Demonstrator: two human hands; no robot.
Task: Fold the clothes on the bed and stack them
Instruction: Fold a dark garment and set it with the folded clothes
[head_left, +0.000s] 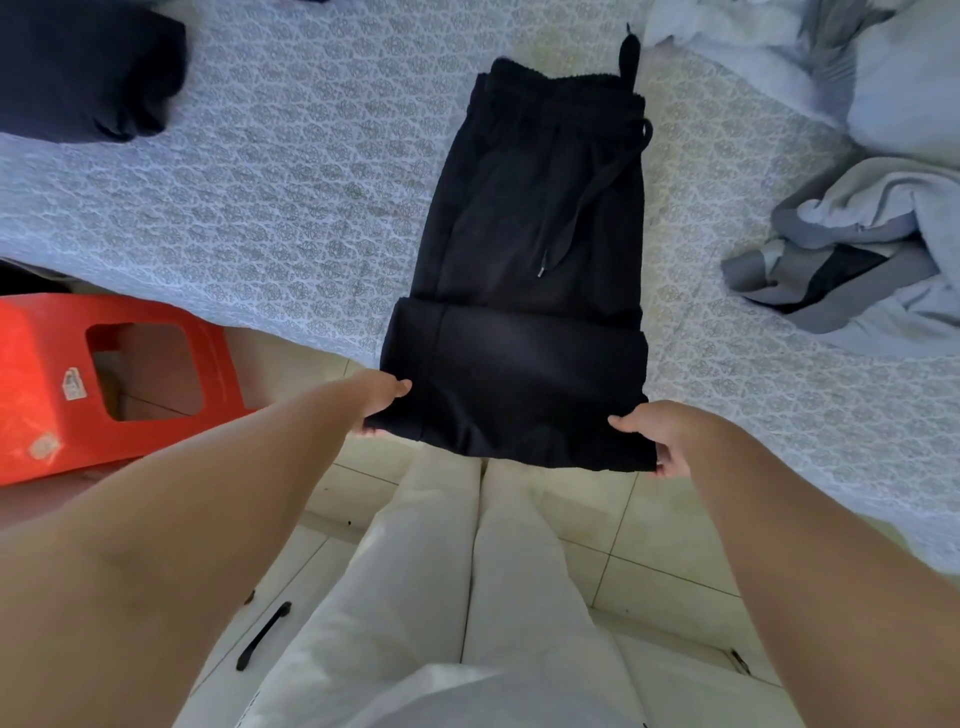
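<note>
Black drawstring trousers (524, 223) lie lengthwise on the patterned bed cover (270, 197), waistband at the far end, folded in half along their length. Their near end is doubled over and hangs past the bed's edge. My left hand (382, 400) pinches the near left corner of that doubled end. My right hand (660, 441) pinches the near right corner. A dark navy folded garment (83, 73) rests at the far left of the bed. A loose heap of pale blue and grey clothes (852, 223) lies at the right.
A red plastic stool (104, 384) stands on the tiled floor (649, 545) beside the bed at the left. My legs in white trousers (467, 597) are close to the bed's edge. A small black object (262, 636) lies on the floor.
</note>
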